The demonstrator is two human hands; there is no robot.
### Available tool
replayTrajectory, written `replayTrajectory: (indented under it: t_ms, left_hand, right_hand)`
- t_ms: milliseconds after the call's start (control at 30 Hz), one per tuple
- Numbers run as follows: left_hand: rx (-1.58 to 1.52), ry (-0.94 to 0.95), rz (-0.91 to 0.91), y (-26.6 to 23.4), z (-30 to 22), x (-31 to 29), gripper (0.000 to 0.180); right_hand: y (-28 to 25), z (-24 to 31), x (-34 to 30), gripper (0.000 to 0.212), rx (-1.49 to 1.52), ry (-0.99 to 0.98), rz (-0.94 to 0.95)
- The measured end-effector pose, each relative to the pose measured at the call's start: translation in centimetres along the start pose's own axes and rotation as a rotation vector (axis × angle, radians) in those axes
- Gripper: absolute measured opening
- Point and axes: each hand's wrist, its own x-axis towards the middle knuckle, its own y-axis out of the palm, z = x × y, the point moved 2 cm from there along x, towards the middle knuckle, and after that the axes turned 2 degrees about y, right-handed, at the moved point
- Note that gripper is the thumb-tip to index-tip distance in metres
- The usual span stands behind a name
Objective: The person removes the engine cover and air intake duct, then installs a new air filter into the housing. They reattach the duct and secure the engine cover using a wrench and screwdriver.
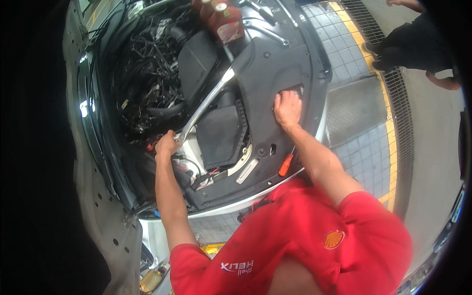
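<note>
- The left arm reaches nearly straight out; the left hand (168,143), fingers bent, is left of the black box (219,137), at the near end of the silver bar (209,101). Whether it grips the bar I cannot tell.
- The right elbow is bent; the right hand (288,109) lies palm down on the dark panel (265,69), right of the box, fingers pointing away from the person; whether they grip I cannot tell.
- Counted: one silver bar; one orange screwdriver (285,166), right of the box; at least two brown bottles (228,24), beyond it.
- The bar's long axis slants past the box's far left side, away and rightward.
</note>
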Motion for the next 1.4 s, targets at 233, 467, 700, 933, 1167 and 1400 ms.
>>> replayTrajectory:
  t_ms: [233, 467, 700, 933, 1167, 1400]
  left_hand:
    - [0.024, -0.172, 0.126, -0.4, -0.3, 0.5, 0.063]
    - [0.029, -0.024, 0.054, -0.1, 1.0, -0.1, 0.055]
    - [0.042, -0.066, 0.107, 0.5, 0.9, 0.8, 0.059]
    - [0.035, -0.108, 0.040, 0.6, 0.4, 1.3, 0.060]
    - [0.071, -0.010, 0.081, 0.7, 1.2, 1.2, 0.070]
    - [0.005, -0.162, -0.014, 1.4, 1.1, 2.1, 0.049]
  right_hand:
    - [0.0, 0.0, -0.3, 0.019, -0.015, 0.004, 0.048]
    - [0.2, -0.1, -0.1, 0.020, 0.007, 0.011, 0.017]
    - [0.2, -0.1, -0.1, 0.021, 0.003, 0.004, 0.001]
    - [0.4, -0.2, -0.1, 0.023, 0.015, 0.020, 0.027]
    - [0.3, -0.2, -0.2, 0.024, 0.011, 0.029, 0.047]
    - [0.4, -0.2, -0.2, 0.025, 0.014, 0.025, 0.040]
